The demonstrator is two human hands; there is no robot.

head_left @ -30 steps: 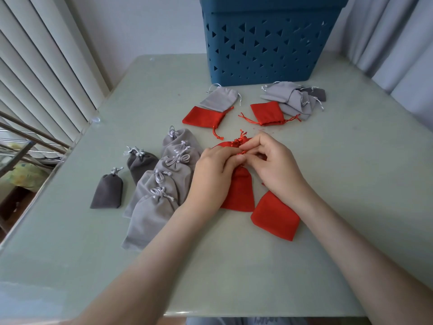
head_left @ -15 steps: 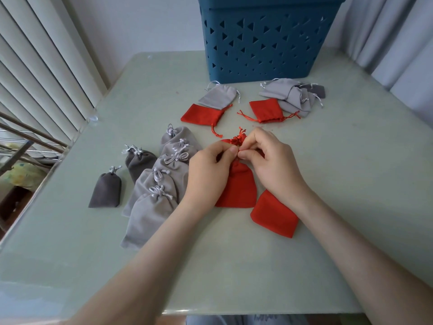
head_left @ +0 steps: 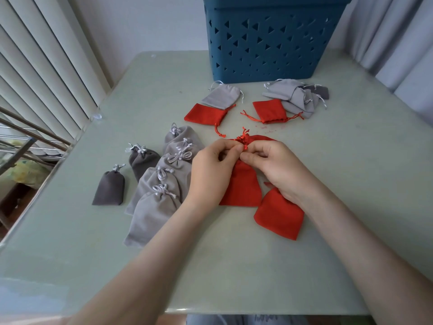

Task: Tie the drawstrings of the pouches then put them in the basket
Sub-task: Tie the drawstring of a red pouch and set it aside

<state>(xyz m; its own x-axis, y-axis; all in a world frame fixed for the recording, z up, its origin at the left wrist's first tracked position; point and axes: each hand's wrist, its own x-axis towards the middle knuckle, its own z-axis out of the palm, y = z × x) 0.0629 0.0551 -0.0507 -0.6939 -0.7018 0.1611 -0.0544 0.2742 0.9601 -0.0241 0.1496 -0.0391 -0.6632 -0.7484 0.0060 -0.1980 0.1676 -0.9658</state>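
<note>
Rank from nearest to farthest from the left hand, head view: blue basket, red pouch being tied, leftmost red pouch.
1. red pouch being tied, centre, gripped by the left hand.
2. leftmost red pouch, lying flat beyond the hand.
3. blue basket, at the far back.

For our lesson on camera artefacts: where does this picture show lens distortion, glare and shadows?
Head view: wide-angle distortion splays the blinds and curtain outward at the edges; a pale sheen lies on the table at its near-left corner; light is soft, with only faint shadows beside the left hand and right hand.
</note>
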